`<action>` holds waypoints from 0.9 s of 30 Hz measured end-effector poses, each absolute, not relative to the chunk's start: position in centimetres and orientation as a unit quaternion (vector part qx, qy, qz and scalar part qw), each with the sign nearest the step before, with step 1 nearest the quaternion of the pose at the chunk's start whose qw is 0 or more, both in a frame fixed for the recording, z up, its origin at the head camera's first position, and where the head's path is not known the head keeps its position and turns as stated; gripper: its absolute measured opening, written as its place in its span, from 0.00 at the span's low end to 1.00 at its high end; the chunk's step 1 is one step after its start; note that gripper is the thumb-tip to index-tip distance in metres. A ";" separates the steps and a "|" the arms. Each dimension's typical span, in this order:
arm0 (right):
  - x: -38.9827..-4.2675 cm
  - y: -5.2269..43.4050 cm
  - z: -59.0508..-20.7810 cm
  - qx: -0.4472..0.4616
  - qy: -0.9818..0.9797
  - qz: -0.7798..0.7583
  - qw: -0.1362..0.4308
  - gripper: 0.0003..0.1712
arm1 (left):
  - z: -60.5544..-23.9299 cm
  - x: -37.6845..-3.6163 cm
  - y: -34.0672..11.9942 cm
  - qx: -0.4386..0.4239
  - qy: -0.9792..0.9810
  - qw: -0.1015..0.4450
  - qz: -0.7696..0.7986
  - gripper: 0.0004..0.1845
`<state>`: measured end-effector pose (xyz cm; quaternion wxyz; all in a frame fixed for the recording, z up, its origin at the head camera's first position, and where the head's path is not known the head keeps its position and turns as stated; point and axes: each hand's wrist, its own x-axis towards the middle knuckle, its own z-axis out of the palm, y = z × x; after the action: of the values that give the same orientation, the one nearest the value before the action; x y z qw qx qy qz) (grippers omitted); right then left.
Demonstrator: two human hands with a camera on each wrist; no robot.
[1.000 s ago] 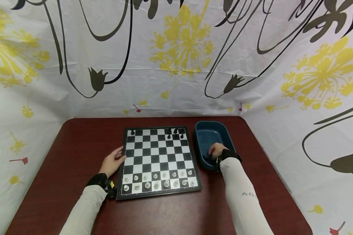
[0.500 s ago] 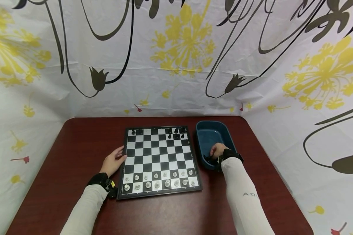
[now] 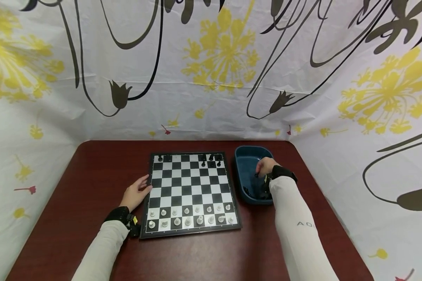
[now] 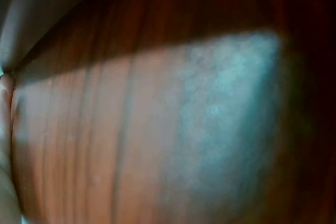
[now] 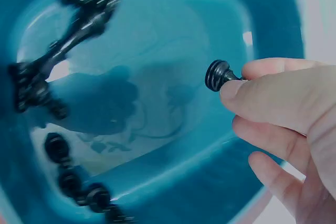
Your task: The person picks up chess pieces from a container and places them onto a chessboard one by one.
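My right hand (image 3: 265,166) is over the blue tub (image 3: 241,186), pinching a black chess piece (image 5: 216,75) between thumb and forefinger. Its round ribbed base points away from the fingers, and its top is hidden in them. Loose black chess pieces (image 5: 89,22) lie in the tub below. My left hand (image 3: 135,193) rests at the left edge of the chessboard (image 3: 191,180), fingers loosely spread and holding nothing. White chess pieces (image 3: 199,220) fill the two near rows. Several black pieces (image 3: 211,157) stand in the far rows, mostly toward the right.
The tub stands just right of the board on a dark red-brown table (image 3: 102,171). A patterned white curtain (image 3: 211,113) hangs behind and beside the table. Blurred wood-grain tabletop (image 4: 131,129) takes up most of the left wrist view.
My right hand has come up from the near end of the tub, moving slightly away and right, with a black chess piece now showing in its fingers. The left hand has stayed put.
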<state>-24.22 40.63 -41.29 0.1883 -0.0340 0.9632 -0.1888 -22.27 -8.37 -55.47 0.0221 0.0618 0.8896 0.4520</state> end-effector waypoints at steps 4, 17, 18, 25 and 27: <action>-25.6 40.3 -40.1 -0.044 0.965 -0.181 0.186 0.07 | -55.7 -22.4 -8.5 0.055 0.889 0.028 0.454 0.31; -28.7 38.0 -39.6 -0.058 0.973 -0.156 0.163 0.06 | -55.9 -22.4 -8.3 0.051 0.884 0.025 0.464 0.31; -29.0 37.8 -39.7 -0.061 0.974 -0.150 0.156 0.06 | -56.0 -22.5 -8.2 0.051 0.884 0.024 0.465 0.31; -31.2 35.7 -40.4 -0.094 0.977 -0.133 0.135 0.06 | -56.0 -22.7 -8.1 0.051 0.886 0.020 0.461 0.31; -31.7 34.9 -40.4 -0.108 0.977 -0.130 0.132 0.04 | -55.9 -22.7 -8.1 0.048 0.884 0.020 0.465 0.30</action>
<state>-31.66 34.90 -40.39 0.1320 -0.1083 0.9767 -0.1297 -22.65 -8.09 -55.86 0.0200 0.0475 0.8836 0.4654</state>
